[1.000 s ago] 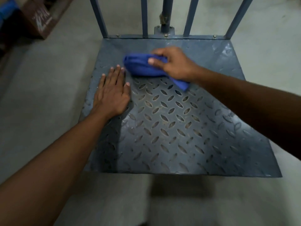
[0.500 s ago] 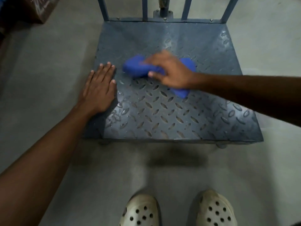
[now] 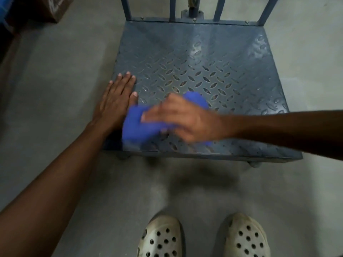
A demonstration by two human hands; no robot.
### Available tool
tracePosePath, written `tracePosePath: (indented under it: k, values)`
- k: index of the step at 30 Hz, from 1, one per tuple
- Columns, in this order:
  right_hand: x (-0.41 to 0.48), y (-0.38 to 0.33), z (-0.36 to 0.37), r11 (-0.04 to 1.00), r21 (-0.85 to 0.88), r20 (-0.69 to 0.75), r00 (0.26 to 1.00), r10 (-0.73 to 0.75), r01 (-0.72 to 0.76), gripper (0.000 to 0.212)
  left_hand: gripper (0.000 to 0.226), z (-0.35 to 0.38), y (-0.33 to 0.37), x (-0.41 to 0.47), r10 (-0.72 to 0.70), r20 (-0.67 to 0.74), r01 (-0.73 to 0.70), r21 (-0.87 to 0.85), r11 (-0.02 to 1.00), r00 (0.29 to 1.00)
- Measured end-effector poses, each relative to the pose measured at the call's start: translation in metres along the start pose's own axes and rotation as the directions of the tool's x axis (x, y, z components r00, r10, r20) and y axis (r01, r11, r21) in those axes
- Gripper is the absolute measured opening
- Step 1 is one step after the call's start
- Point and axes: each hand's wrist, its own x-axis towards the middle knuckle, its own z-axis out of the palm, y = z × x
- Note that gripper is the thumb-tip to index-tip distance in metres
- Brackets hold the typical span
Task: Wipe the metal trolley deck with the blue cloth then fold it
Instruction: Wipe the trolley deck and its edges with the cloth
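Against the frame half a second back: blue cloth (image 3: pixel 138 127) has shifted from mid-deck to the near left corner of the trolley deck (image 3: pixel 213 58), close to the deck's front edge. Right hand (image 3: pixel 187 121) came with it, fingers spread flat across the bunched cloth, pressing it to the tread plate; cannot tell whether any finger curls under the fabric. Left hand (image 3: pixel 116 102) unchanged in pose: open, palm down, fingers together, planted on the deck's left edge, thumb tip just beside the cloth.

Hard to read: right hand and cloth are motion-blurred, outlines soft. Part of the cloth shows beyond the knuckles, another scrap below the wrist; the middle is hidden under the palm. Trolley's upright bars (image 3: pixel 172 8) at the deck's far edge are cut off by the frame top. Brown cardboard box (image 3: pixel 53 8) far left of the deck, cropped, contents not visible. Two pale perforated clogs (image 3: pixel 161 238) on the concrete floor (image 3: pixel 55 71) in front of the deck, cut off at the bottom.
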Motion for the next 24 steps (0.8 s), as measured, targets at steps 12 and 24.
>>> tracePosePath:
  k: [12,24]
  values:
    - [-0.034,0.071,-0.050,0.404,-0.326,-0.254,0.491,0.834,-0.855,0.065,0.069,-0.026,0.060,-0.091,0.018,-0.007,-0.018,0.001,1.000,1.000]
    - [0.032,0.003,-0.038,0.580,-0.389,-0.114,0.662,0.741,-0.716,0.071,0.068,-0.065,0.087,-0.209,0.230,0.073,-0.235,0.086,0.968,0.971]
